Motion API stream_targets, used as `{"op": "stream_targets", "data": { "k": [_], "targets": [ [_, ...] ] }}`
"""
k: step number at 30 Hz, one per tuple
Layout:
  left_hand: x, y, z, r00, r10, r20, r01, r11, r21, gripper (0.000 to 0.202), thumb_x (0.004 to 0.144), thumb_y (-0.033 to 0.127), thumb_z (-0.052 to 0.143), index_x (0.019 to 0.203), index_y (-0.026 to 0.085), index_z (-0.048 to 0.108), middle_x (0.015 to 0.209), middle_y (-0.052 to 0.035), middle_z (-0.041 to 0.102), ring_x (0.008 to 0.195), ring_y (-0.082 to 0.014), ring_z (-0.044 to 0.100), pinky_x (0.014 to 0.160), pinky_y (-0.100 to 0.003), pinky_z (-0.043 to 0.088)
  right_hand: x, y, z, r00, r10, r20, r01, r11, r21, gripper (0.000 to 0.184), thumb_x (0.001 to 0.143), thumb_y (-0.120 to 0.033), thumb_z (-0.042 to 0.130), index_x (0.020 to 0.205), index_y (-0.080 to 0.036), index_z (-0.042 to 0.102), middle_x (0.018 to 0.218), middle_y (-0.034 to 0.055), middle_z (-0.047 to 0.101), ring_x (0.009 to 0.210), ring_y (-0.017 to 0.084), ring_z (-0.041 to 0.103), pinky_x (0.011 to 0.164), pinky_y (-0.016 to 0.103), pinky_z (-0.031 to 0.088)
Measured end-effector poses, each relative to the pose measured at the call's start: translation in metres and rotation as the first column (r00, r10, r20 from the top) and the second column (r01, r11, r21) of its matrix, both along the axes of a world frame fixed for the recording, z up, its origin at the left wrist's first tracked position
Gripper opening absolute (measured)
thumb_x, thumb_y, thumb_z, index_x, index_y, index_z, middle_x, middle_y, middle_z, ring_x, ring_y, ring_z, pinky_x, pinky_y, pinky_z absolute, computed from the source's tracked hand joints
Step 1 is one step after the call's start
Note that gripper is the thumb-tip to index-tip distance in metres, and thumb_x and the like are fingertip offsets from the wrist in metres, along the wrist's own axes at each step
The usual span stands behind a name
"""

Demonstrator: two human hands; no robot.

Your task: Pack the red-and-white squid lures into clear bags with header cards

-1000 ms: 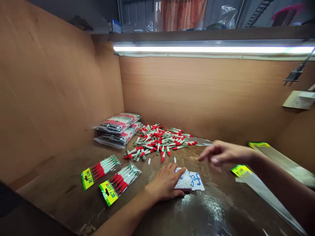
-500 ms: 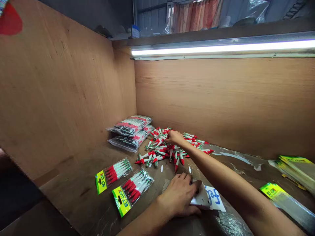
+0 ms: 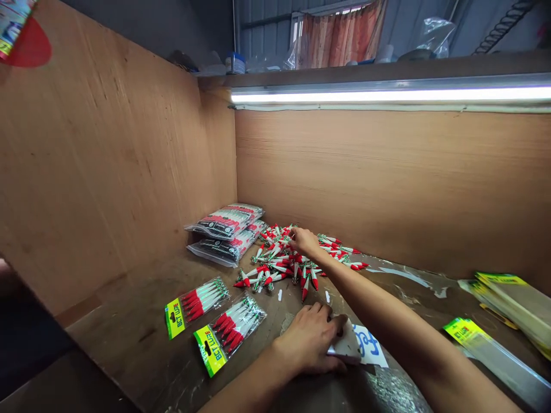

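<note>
My right hand (image 3: pixel 306 242) reaches over a pile of red-and-white squid jigs (image 3: pixel 279 267) with green hook ends. Its fingers are bent together at the pile's far side; what lies between the fingertips is hidden. Lower down, my left hand (image 3: pixel 310 338) is curled round a whitish block (image 3: pixel 346 341) on the table, with thumb and fingers on its left end. Under the block's right side shows a white paper (image 3: pixel 373 349) with blue handwriting. Two clear packs of squid jigs with yellow-green header cards, the nearer pack (image 3: pixel 210 351) and the farther pack (image 3: pixel 175 318), lie to the left.
Two stacked large bags (image 3: pixel 235 221) of jigs lie in the back left corner. Flat clear packets (image 3: pixel 508 350) and a further stack of packets (image 3: pixel 512 298) lie at right. Wooden walls (image 3: pixel 387 178) enclose the table, with a tube light (image 3: pixel 387 95) under the shelf.
The whole view has shifted slightly. Both hands stay in nearly the same places, the left on the block and the right at the jig pile.
</note>
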State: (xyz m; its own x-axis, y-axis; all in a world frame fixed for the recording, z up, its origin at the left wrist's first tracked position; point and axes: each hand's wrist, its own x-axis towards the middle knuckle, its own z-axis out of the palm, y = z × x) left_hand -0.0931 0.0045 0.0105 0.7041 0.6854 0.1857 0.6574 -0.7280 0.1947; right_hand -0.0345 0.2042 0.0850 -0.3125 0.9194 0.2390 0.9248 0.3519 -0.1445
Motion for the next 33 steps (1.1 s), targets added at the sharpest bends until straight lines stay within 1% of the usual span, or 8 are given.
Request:
{"op": "stream_targets", "data": {
  "k": [5,11,15,19,23,24,28,33],
  "targets": [
    [0.000,0.000,-0.001,1.000,-0.003,-0.007,0.003,1.000,0.004,0.082,0.076,0.077,0.059,0.138,0.025,0.047,0.117,-0.0133,0.057,0.105,-0.0351,0.056,0.086,-0.046,0.049,0.006,-0.001,-0.009,0.997,0.057,-0.049,-0.059,0.998,-0.038,0.019,0.084,-0.034,0.065,0.097,-0.025,0.077,0.097,0.0079,0.076,0.097,0.025,0.068,0.077,0.027,0.044],
    [0.000,0.002,-0.001,1.000,-0.004,-0.004,0.004,1.000,-0.005,0.085,0.077,0.078,0.054,0.143,0.026,0.042,0.117,-0.0141,0.057,0.104,-0.0350,0.056,0.086,-0.047,0.049,0.001,-0.006,-0.018,0.950,0.191,-0.247,-0.197,0.980,0.004,0.013,0.076,-0.024,0.073,0.088,-0.021,0.077,0.109,0.0102,0.073,0.120,0.029,0.053,0.096,0.033,0.038],
    [-0.002,0.001,0.001,1.000,-0.010,0.016,0.010,1.000,-0.022,0.082,0.077,0.077,0.056,0.140,0.025,0.046,0.116,-0.0132,0.057,0.106,-0.0349,0.055,0.086,-0.046,0.050,0.009,-0.013,-0.018,0.850,0.225,-0.477,-0.260,0.966,-0.008,0.020,0.083,-0.034,0.068,0.091,-0.017,0.074,0.099,0.0101,0.073,0.102,0.025,0.061,0.087,0.032,0.043],
    [-0.002,0.000,0.004,0.999,-0.015,0.045,0.017,0.999,-0.037,0.088,0.075,0.074,0.061,0.146,0.028,0.037,0.122,-0.0126,0.056,0.110,-0.0355,0.054,0.088,-0.049,0.050,0.052,-0.039,-0.019,0.693,0.174,-0.699,-0.314,0.946,-0.075,0.042,0.087,-0.055,0.060,0.092,-0.014,0.069,0.084,0.0063,0.071,0.073,0.017,0.061,0.068,0.028,0.046],
    [-0.003,0.001,0.006,0.999,-0.029,0.046,0.032,0.997,-0.076,0.088,0.072,0.067,0.070,0.146,0.031,0.038,0.126,-0.0120,0.056,0.114,-0.0361,0.054,0.094,-0.050,0.048,0.130,-0.100,-0.028,0.561,0.047,-0.827,-0.355,0.916,-0.188,0.052,0.089,-0.064,0.055,0.091,-0.014,0.068,0.079,0.0058,0.069,0.060,0.012,0.058,0.058,0.025,0.045],
    [-0.004,0.003,0.006,0.998,-0.034,0.047,0.039,0.995,-0.094,0.089,0.071,0.064,0.073,0.146,0.032,0.038,0.128,-0.0115,0.056,0.115,-0.0360,0.053,0.095,-0.050,0.047,0.149,-0.119,-0.032,0.494,-0.025,-0.869,-0.384,0.891,-0.243,0.048,0.088,-0.061,0.059,0.096,-0.014,0.068,0.079,0.0052,0.069,0.059,0.011,0.058,0.058,0.023,0.045],
    [-0.005,0.011,0.004,0.996,-0.061,0.068,0.071,0.984,-0.164,0.097,0.071,0.057,0.077,0.152,0.034,0.029,0.141,-0.0103,0.051,0.125,-0.0356,0.049,0.104,-0.048,0.041,0.208,-0.191,-0.049,0.030,-0.500,-0.866,-0.600,0.683,-0.415,0.033,0.083,-0.039,0.078,0.104,-0.016,0.068,0.076,0.0006,0.066,0.061,0.006,0.060,0.061,0.017,0.047],
    [-0.005,0.018,0.008,0.985,-0.119,0.122,0.138,0.978,-0.158,0.092,0.076,0.057,0.074,0.153,0.035,0.028,0.150,-0.0068,0.046,0.132,-0.0331,0.046,0.110,-0.049,0.036,0.241,-0.243,-0.068,-0.159,-0.620,-0.768,-0.605,0.676,-0.420,0.030,0.080,-0.026,0.083,0.103,-0.015,0.069,0.079,-0.0006,0.067,0.064,0.005,0.062,0.064,0.015,0.051]
  ]
}}
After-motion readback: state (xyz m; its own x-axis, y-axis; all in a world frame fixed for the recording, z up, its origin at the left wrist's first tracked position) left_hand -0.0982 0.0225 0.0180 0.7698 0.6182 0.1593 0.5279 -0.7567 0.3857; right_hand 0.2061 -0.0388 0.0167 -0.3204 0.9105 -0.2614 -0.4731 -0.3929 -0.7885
